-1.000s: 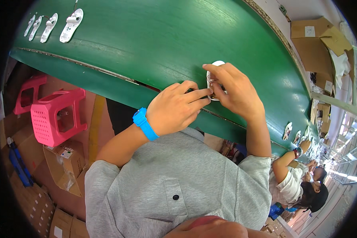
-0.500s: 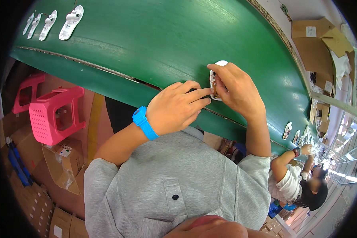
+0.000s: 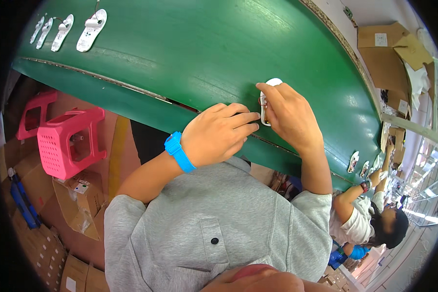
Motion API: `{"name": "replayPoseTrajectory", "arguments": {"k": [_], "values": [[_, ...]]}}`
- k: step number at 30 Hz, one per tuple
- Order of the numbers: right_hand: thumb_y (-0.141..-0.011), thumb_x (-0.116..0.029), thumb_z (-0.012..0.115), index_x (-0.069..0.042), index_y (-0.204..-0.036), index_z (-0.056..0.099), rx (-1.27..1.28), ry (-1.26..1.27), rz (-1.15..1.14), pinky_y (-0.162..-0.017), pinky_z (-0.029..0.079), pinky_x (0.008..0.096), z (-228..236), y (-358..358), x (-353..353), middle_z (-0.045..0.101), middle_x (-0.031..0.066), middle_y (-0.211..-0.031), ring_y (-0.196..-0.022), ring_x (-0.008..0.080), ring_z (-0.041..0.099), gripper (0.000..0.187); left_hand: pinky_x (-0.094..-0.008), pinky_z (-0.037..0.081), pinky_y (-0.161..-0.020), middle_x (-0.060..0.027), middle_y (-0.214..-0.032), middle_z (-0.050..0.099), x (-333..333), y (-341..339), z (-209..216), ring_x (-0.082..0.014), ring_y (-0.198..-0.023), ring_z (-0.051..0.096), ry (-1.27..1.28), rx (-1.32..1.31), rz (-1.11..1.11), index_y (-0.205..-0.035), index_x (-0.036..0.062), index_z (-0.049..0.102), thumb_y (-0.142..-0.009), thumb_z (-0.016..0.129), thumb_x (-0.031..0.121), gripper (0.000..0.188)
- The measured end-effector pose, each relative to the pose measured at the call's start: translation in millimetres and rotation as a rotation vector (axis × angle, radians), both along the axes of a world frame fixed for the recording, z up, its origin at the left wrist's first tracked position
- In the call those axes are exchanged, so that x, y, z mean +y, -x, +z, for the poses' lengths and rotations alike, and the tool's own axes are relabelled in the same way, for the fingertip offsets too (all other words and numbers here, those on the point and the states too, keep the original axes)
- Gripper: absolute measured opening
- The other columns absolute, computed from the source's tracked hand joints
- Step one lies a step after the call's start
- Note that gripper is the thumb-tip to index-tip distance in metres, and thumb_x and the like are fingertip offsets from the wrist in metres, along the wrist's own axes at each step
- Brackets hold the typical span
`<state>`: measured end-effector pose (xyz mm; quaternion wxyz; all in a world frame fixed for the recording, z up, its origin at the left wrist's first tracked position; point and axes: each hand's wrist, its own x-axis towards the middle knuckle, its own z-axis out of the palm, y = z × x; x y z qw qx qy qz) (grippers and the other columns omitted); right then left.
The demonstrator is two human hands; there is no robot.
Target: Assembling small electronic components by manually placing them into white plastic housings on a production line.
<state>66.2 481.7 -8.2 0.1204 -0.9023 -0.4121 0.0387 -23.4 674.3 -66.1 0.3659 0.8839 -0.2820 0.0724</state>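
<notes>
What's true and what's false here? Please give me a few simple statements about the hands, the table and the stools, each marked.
1. The right hand partly covers a white casing. True.
2. The wearer's watch is on the right wrist. False: the blue watch is on the wrist of the left hand.
3. The tabletop is red. False: the tabletop is green.
4. Four white pieces lie toward the table's far left end. True.
5. A pink stool sits on the table. False: the nearer pink stool is on the floor.
</notes>
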Motion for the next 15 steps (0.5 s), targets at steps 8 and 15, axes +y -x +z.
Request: {"name": "replayPoseTrajectory", "arguments": {"k": [8,15], "values": [[-0.076,0.007,0.066,-0.005,-0.109,0.072,-0.014,-0.234,0.033,-0.063,0.048,0.0321,30.6,-1.8,-12.1,0.066,0.0065,-0.087,-0.071,0.0214,0.059,0.035,-0.0348,0.050,-0.089,-0.0051,-0.119,0.069,3.3,12.7,-3.9,-0.0248,-0.105,0.062,0.168,-0.008,0.090,-0.112,0.0057,0.070,-0.081,0.069,0.007,0.031],[-0.077,-0.020,0.064,-0.008,-0.073,0.056,0.165,-0.789,0.583,-0.064,0.049,0.0375,-32.3,56.6,22.5,0.059,0.0084,-0.077,-0.070,0.0288,0.054,0.015,-0.0383,0.051,-0.079,-0.0107,-0.095,0.069,-5.5,-3.3,4.4,-0.0294,-0.085,0.061,0.326,0.015,0.038,-0.097,0.0008,0.071,-0.074,0.069,0.010,0.024]]}}
